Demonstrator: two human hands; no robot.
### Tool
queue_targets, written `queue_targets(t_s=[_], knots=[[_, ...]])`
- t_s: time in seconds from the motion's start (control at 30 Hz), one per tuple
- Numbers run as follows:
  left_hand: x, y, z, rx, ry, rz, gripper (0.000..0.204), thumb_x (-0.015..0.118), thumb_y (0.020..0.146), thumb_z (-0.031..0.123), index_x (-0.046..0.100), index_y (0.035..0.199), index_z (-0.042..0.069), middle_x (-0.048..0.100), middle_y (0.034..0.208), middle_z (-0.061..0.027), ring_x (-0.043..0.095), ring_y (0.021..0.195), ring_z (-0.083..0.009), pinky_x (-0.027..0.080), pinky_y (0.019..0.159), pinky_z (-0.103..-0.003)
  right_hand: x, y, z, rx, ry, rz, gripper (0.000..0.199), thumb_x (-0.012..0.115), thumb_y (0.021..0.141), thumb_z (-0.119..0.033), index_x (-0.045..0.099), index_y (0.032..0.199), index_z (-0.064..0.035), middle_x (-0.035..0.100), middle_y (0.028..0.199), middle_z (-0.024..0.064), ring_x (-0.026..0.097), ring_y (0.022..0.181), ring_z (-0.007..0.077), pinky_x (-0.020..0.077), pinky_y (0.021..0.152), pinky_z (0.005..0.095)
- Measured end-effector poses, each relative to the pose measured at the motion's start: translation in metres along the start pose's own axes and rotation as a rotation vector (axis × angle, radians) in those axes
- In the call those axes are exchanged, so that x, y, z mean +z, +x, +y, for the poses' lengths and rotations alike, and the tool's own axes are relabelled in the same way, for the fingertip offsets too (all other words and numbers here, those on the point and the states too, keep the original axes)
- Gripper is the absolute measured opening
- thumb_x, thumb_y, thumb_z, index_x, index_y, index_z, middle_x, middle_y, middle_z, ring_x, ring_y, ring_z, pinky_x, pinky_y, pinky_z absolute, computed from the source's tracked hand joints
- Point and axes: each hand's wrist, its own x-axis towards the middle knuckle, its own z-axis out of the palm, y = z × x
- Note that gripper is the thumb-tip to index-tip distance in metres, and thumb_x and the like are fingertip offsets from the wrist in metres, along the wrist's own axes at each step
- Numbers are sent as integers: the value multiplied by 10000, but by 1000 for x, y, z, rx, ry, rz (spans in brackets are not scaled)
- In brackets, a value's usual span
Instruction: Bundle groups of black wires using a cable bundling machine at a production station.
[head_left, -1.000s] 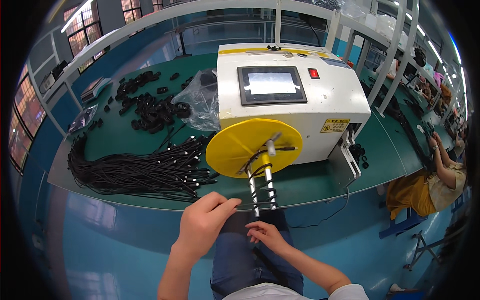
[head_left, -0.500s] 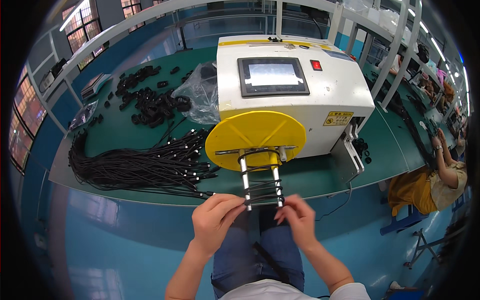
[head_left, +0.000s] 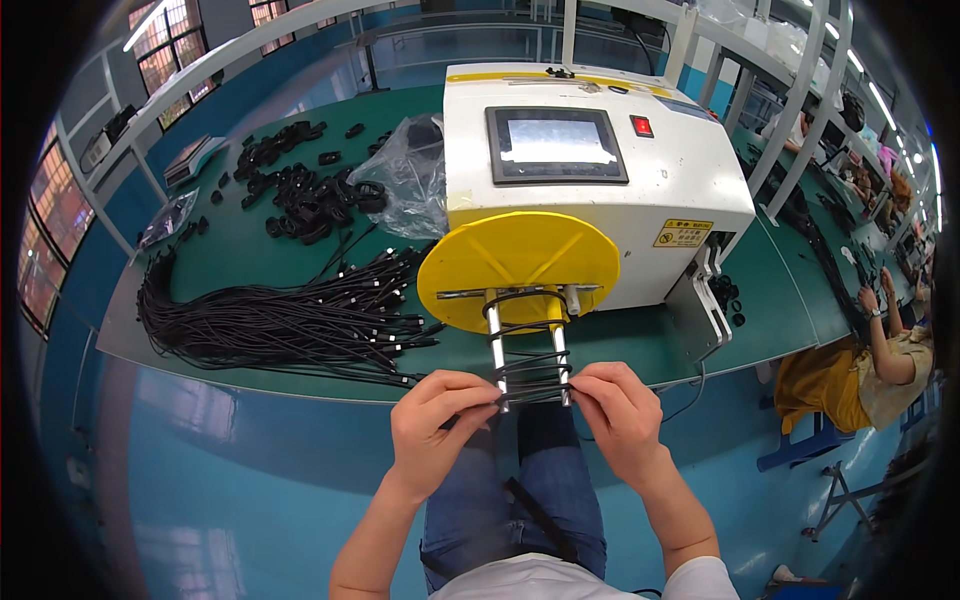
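Your right hand (head_left: 622, 415) had come up to the right-hand metal rod (head_left: 561, 345) since a second before, your left hand (head_left: 435, 420) had shifted right to the left-hand metal rod (head_left: 497, 340), and the yellow disc (head_left: 520, 240) had turned, setting the rods side by side. You had the thumb and fingers of each hand pinched together on the black cable (head_left: 536, 388), one beside each rod's near end. That cable looped around both rods, its turns bunched near you and looser toward the disc. Left of the disc, you had a bundle of black cables (head_left: 270, 320) on the green tabletop (head_left: 640, 352). Beyond the disc stood a white machine (head_left: 640, 265) with a screen (head_left: 557, 145). Farther left lay small black parts (head_left: 310, 205), next to a clear plastic bag (head_left: 415, 195).
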Motion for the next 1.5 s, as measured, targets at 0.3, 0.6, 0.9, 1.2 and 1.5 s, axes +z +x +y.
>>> queue_targets(t_s=[0.3,0.6,0.9,1.2,1.5], knots=[[-2,8,16,228,337,-94,305,652,716,-86,683,997,29,606,874,-94,608,717,-165,512,612,-235,3,-8,4,112,-7,22,187,664,710,95,581,850,4,608,785,103,611,686,227,499,600,285],[-2,16,22,198,490,-149,382,640,676,-74,685,1034,54,596,900,-82,565,710,-171,480,582,-237,-6,1,-11,249,87,-17,236,650,731,84,618,951,3,596,874,88,604,657,181,487,575,260],[-25,19,37,192,476,-246,507,723,692,109,594,1172,9,563,1049,-129,555,879,-241,485,772,-346,-3,16,-5,106,13,-153,240,667,725,62,676,939,-46,560,894,78,566,604,132,459,541,249],[49,47,44,165,1137,-218,547,605,761,134,472,1262,-44,497,1264,-203,450,1215,-358,409,976,-417,-4,19,-1,69,42,-126,215,666,742,51,675,941,-31,561,897,72,576,618,127,475,549,247],[54,39,28,220,1177,-169,461,562,769,82,529,1220,-9,551,1209,-206,548,1111,-357,467,909,-379,16,5,45,425,423,122,202,590,816,58,627,1013,40,574,951,92,624,708,137,532,653,243]])
